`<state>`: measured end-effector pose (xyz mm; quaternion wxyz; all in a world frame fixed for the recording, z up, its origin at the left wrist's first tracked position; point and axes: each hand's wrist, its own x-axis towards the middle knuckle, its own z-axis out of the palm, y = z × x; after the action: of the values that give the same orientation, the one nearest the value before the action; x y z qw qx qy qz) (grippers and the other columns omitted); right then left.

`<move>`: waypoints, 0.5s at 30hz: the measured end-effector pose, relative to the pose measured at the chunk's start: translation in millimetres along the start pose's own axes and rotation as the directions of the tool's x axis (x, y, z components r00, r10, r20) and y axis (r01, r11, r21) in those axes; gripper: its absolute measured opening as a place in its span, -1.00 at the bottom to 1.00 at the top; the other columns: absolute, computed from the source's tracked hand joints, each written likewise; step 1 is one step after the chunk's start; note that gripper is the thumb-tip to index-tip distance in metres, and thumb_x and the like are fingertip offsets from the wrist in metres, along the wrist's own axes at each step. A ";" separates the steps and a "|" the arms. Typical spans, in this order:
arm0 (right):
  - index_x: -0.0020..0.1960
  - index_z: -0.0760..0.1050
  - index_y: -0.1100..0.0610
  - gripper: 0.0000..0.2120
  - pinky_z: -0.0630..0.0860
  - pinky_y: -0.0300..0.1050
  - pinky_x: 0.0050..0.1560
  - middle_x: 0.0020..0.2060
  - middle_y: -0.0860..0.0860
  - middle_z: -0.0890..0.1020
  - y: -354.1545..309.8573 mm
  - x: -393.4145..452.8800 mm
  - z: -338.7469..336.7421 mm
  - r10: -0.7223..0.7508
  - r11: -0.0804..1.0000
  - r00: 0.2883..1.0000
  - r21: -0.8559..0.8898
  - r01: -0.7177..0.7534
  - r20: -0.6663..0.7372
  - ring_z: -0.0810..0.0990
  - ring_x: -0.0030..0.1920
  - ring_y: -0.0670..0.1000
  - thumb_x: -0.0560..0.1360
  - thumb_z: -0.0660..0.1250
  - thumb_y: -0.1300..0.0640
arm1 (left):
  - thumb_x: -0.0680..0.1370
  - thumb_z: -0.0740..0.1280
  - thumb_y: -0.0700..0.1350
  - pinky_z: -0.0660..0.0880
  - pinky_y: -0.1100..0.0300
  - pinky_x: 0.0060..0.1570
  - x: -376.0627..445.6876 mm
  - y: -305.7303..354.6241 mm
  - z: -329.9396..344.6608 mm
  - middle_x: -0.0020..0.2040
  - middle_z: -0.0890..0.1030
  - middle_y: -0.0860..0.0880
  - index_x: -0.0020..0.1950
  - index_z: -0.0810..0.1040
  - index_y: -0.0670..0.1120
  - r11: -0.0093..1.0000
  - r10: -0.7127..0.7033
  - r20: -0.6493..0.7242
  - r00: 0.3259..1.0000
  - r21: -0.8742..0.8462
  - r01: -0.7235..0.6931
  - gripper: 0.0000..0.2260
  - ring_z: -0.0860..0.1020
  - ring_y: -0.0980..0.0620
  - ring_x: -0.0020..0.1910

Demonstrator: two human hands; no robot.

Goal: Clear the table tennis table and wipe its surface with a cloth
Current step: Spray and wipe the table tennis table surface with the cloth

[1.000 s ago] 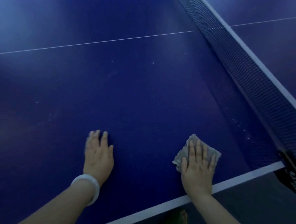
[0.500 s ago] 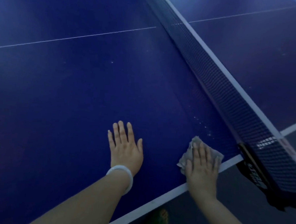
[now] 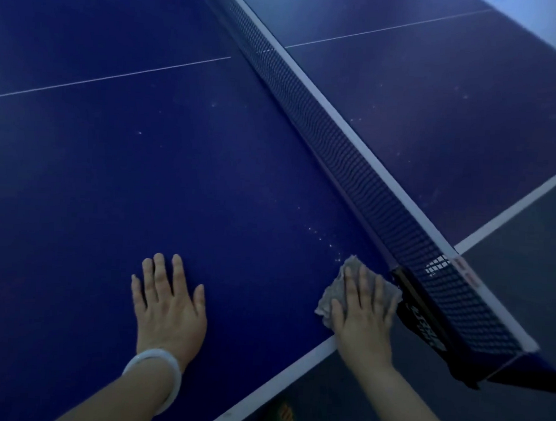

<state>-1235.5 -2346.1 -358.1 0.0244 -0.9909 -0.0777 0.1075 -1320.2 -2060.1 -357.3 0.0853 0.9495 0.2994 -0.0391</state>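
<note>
The blue table tennis table fills the view. A grey cloth lies on it near the white side line, just left of the net post. My right hand presses flat on the cloth, fingers spread over it. My left hand rests flat on the bare blue surface to the left, fingers apart, holding nothing; a pale bangle circles its wrist. Small white specks dot the surface just beyond the cloth.
The dark net with a white top band runs diagonally from top centre to the lower right, ending at a black clamp post. The white side line marks the table's near edge; grey floor and a foot lie below it.
Both hands and the cloth have slid to the right along the table edge, and the cloth now sits close to the net post. The view has swung right, showing more of the far half.
</note>
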 end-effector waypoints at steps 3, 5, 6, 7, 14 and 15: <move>0.57 -0.35 -0.04 -0.38 -0.29 0.34 0.47 0.56 0.01 -0.32 -8.4 24.5 -2.9 0.093 0.995 0.996 0.027 -0.093 -0.001 -0.36 0.54 0.12 0.60 -0.29 -0.24 | 0.58 -0.17 0.16 -0.20 -0.12 0.53 -0.7 2.3 -1.3 0.59 -0.05 -0.20 0.60 -0.03 -0.13 1.000 -0.002 -0.004 1.000 -0.006 0.002 -0.36 -0.15 -0.13 0.58; 0.56 -0.37 -0.02 -0.36 -0.29 0.35 0.46 0.56 0.04 -0.31 -20.6 37.8 -5.1 0.156 0.987 0.988 0.034 -0.156 0.004 -0.35 0.54 0.14 0.60 -0.23 -0.23 | 0.58 -0.17 0.16 -0.19 -0.12 0.53 -0.5 2.6 -1.1 0.59 -0.05 -0.20 0.60 -0.03 -0.13 1.000 0.000 -0.003 1.000 -0.001 0.000 -0.36 -0.15 -0.13 0.58; 0.56 -0.39 -0.01 -0.36 -0.29 0.35 0.46 0.56 0.04 -0.32 -28.1 43.5 -6.4 0.181 0.982 0.983 0.052 -0.181 0.007 -0.35 0.54 0.14 0.60 -0.24 -0.23 | 0.58 -0.17 0.16 -0.20 -0.11 0.53 -0.4 2.6 -1.0 0.60 -0.05 -0.19 0.60 -0.04 -0.13 1.000 -0.002 -0.003 1.000 0.003 0.002 -0.36 -0.15 -0.13 0.58; 0.55 -0.41 -0.01 -0.35 -0.30 0.35 0.46 0.55 0.04 -0.33 -36.0 47.9 -7.4 0.186 0.980 0.983 0.072 -0.186 0.011 -0.36 0.54 0.14 0.59 -0.25 -0.24 | 0.58 -0.16 0.16 -0.20 -0.11 0.53 -0.4 2.6 -1.0 0.60 -0.06 -0.19 0.60 -0.04 -0.12 1.000 -0.004 -0.007 1.000 0.004 0.004 -0.36 -0.15 -0.12 0.58; 0.56 -0.38 -0.06 -0.36 -0.39 0.29 0.46 0.55 -0.05 -0.31 -31.1 50.3 -7.4 -0.091 0.996 0.996 0.007 0.091 0.001 -0.36 0.54 0.07 0.54 -0.41 -0.27 | 0.58 -0.05 0.13 -0.14 -0.13 0.53 -2.1 1.3 -0.2 0.58 0.03 -0.21 0.59 0.06 -0.15 1.000 0.002 -0.025 1.000 -0.006 -0.002 -0.38 -0.07 -0.14 0.58; 0.55 -0.41 -0.08 -0.36 -0.37 0.29 0.47 0.54 -0.07 -0.33 -21.8 52.7 -8.5 -0.053 0.998 0.999 0.024 0.053 -0.003 -0.37 0.54 0.06 0.53 -0.43 -0.29 | 0.58 -0.04 0.13 -0.14 -0.14 0.53 -2.3 1.2 0.1 0.58 0.04 -0.22 0.58 0.07 -0.16 1.000 0.003 -0.028 1.000 -0.004 -0.003 -0.38 -0.06 -0.15 0.58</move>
<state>-1186.1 -2316.5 -359.4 0.0394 -0.9883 -0.1024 0.1063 -1321.4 -2062.4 -357.0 0.0833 0.9503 0.2990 -0.0252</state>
